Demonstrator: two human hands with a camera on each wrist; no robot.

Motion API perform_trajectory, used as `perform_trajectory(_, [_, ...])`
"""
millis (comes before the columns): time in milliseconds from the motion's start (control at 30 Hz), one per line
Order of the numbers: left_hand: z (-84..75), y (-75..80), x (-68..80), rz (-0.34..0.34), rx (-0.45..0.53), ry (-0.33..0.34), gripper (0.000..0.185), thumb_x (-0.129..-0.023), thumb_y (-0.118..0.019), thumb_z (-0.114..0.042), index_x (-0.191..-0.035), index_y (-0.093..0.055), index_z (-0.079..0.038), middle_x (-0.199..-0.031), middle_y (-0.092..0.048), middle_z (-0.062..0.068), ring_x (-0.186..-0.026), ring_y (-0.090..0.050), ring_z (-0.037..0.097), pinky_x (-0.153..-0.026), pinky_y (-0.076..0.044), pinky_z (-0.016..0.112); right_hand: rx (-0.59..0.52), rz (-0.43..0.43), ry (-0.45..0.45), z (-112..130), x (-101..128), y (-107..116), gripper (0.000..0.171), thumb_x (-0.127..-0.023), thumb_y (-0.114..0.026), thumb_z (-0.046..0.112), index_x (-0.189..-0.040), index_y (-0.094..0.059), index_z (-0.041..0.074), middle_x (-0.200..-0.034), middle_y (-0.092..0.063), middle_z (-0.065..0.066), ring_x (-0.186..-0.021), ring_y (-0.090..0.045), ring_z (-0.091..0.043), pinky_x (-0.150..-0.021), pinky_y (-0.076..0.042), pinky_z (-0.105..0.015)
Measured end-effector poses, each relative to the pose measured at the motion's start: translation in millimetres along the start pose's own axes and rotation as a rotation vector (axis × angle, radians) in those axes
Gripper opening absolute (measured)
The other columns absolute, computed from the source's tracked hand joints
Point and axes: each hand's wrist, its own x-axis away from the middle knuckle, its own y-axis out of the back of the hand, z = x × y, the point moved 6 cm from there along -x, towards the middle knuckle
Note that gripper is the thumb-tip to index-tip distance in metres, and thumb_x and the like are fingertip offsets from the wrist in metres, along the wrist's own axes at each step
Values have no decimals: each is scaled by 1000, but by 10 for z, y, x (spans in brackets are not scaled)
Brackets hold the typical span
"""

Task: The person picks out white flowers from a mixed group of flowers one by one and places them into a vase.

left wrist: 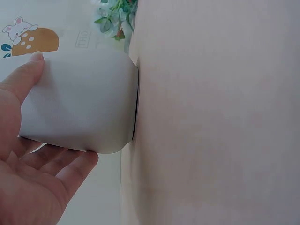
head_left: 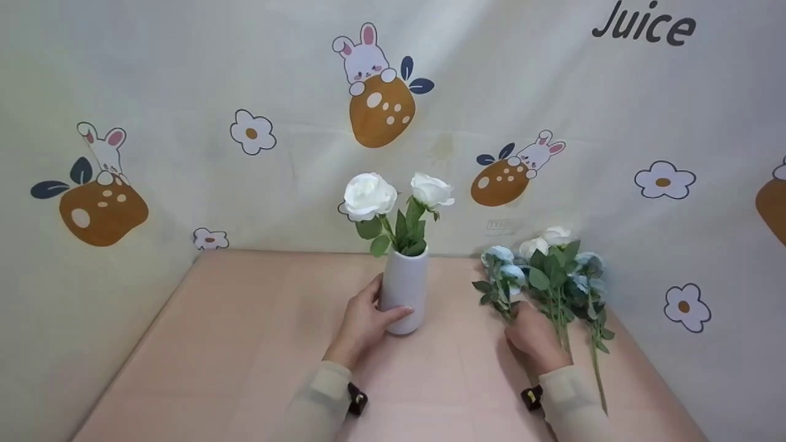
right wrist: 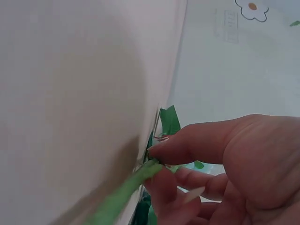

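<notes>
The right grip point(head_left: 537, 334) pinches one slender green stem point(right wrist: 124, 194) bearing blue flowers point(head_left: 513, 277); the left grip point(head_left: 365, 325) clasps one smooth, tapering white vase point(head_left: 406, 285), upright on the pink desk point(head_left: 258, 344), with two full-petalled white roses point(head_left: 370, 196) in it. Beside the right grip lie two more white blooms point(head_left: 559, 235). The cloth-like backdrop point(head_left: 522, 80) reads "Juice".

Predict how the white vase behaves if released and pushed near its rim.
The white vase likely tips before sliding, being tall and narrow. Two white roses standing in it probably make it slightly top-heavy. Once toppled, its rounded body might roll.
</notes>
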Motion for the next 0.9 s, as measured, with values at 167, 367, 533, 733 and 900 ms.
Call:
perform_trajectory(167, [1,2,-2,-5,-12,8,100,-91,-93,-37,-172,-38,-14,-175,-44,12,-164,-40,39,-134,-36,59,-2,-11,51,152,30,-88,35,-92,-66,3,-127,-66,-4,-118,-76,-26,-91,-67,-32,-80,-59,-48])
perform_trajectory(367, [-4,7,4,-10,-12,6,100,-91,-93,-37,-172,-38,-13,-175,-43,13,-163,-40,39,-134,-37,59,-35,44,54,243,48,-156,40,-93,-68,3,-133,-69,3,-102,-74,-13,-82,-60,-24,-73,-52,-38])
perform_trajectory(533, [-3,9,-3,-11,-12,5,100,-91,-93,-36,-171,-38,-13,-175,-44,13,-163,-40,39,-134,-37,59,-42,26,67,231,43,-86,41,-94,-69,8,-135,-68,3,-92,-72,-9,-78,-63,-21,-68,-52,-37])
perform_trajectory(733, [-2,5,-8,-15,-18,5,99,-90,-93,-34,-171,-39,-14,-174,-45,13,-162,-42,39,-133,-38,59,-90,-3,21,50,29,118,41,-106,-61,20,-140,-64,-1,-117,-77,-24,-87,-70,-29,-77,-59,-47])
perform_trajectory(900, [-9,1,-2,-14,-35,-10,100,-90,-93,-34,-171,-39,-11,-174,-45,15,-161,-43,41,-132,-39,59,-69,13,-76,-210,36,280,41,-111,-54,25,-139,-66,-2,-134,-72,-30,-100,-72,-36,-84,-61,-55])
